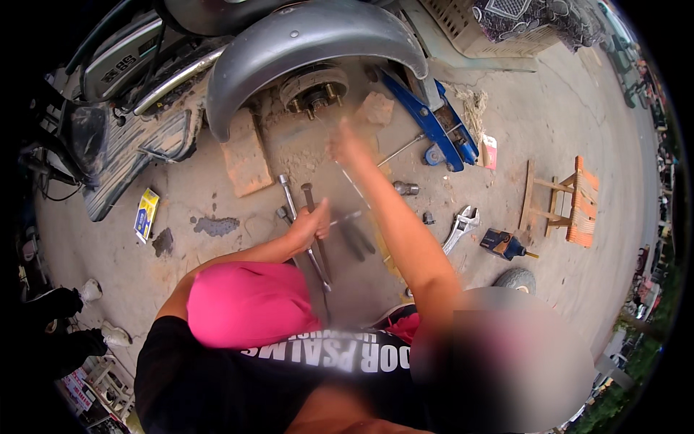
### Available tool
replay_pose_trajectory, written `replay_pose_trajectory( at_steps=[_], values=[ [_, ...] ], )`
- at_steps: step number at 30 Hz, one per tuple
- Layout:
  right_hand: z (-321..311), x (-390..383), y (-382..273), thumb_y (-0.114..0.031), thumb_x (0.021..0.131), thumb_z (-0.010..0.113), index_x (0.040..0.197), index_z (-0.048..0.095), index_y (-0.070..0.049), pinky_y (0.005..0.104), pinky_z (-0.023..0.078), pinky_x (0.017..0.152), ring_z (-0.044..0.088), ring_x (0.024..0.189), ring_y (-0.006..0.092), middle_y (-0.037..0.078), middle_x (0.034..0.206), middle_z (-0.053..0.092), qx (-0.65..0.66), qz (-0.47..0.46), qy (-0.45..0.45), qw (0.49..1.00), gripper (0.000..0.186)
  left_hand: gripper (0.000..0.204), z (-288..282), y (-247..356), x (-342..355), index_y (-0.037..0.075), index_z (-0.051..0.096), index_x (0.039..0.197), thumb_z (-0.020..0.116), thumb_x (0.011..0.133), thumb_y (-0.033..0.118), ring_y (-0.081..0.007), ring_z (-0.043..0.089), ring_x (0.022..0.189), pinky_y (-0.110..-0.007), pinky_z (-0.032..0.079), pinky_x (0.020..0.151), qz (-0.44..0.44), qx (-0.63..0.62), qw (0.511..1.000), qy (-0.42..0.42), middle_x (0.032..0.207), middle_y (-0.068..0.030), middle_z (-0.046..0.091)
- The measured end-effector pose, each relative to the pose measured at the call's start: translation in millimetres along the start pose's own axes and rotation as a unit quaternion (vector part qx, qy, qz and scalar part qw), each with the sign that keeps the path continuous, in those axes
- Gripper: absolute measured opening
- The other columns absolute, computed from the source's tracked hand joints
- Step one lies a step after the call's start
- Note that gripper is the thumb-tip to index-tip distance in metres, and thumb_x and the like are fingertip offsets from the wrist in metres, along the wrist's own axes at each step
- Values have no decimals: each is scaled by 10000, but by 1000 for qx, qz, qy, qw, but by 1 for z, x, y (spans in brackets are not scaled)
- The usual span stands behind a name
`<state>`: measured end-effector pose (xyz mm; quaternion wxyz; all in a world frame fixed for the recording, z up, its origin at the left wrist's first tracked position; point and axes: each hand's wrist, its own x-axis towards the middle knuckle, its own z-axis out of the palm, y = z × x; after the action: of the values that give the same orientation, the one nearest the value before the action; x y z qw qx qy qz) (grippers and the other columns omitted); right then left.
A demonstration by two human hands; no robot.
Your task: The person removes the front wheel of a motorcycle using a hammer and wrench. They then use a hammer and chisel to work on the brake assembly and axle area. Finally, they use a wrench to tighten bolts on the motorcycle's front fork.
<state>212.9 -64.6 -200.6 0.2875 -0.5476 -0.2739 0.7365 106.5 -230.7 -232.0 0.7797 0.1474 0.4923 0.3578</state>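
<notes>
My right hand (348, 146), blurred, reaches toward the wheel hub (315, 92) with its bolts, under the grey fender (311, 40). Its fingers are closed, and a thin shiny metal rod (353, 185) runs from it back along my forearm. My left hand (311, 223) is curled closed above a rusty bar (323, 259) and a chrome socket wrench bar (287, 195) on the ground. A short bright metal piece (347, 218) juts out beside its fingers; the grip itself is hidden. Dark, blurred tool handles (354, 240) lie just right of it.
A blue floor jack (426, 119) stands right of the hub, near a brick piece (377, 108). Farther right are a socket (406, 188), an adjustable wrench (461, 228), a dark bottle (502, 244) and a small stool (582, 201). A flat brick (246, 155) and a yellow-blue packet (147, 215) lie left.
</notes>
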Motion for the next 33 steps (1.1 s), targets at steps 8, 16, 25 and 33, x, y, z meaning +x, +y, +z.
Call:
replay_pose_trajectory(
  at_steps=[8, 16, 25, 33],
  values=[
    [47, 50, -3, -477, 936, 561, 876, 538, -29, 269, 378, 512, 433, 584, 137, 39, 734, 513, 353, 64, -59, 932, 452, 489, -13, 4, 3, 141, 280, 627, 430, 1020, 390, -114, 289, 465, -269, 284, 458, -9, -14, 1000, -4, 546, 25, 267],
    [49, 36, -9, -350, 932, 618, 840, 511, -61, 251, 331, 482, 407, 587, 123, 44, 741, 496, 385, 65, -50, 919, 321, 502, -15, 9, 13, 143, 270, 620, 432, 1017, 403, -116, 287, 471, -272, 283, 456, -11, -39, 999, -16, 550, 26, 260],
    [62, 41, -14, -199, 953, 589, 909, 470, -41, 244, 294, 450, 367, 597, 115, 46, 765, 444, 312, -24, 49, 948, 203, 490, -19, -3, 17, 150, 295, 617, 437, 1016, 397, -112, 300, 468, -276, 293, 458, -23, -9, 1000, 0, 551, 21, 291],
    [-109, -24, 52, -351, 906, 620, 846, 625, 60, 361, 484, 545, 609, 548, 231, 139, 627, 632, -135, -194, 319, 918, 415, 406, -17, -28, 28, 139, 347, 688, 471, 1010, 354, -132, 336, 558, -304, 343, 559, -64, -27, 998, -5, 619, 7, 319]
  ],
)
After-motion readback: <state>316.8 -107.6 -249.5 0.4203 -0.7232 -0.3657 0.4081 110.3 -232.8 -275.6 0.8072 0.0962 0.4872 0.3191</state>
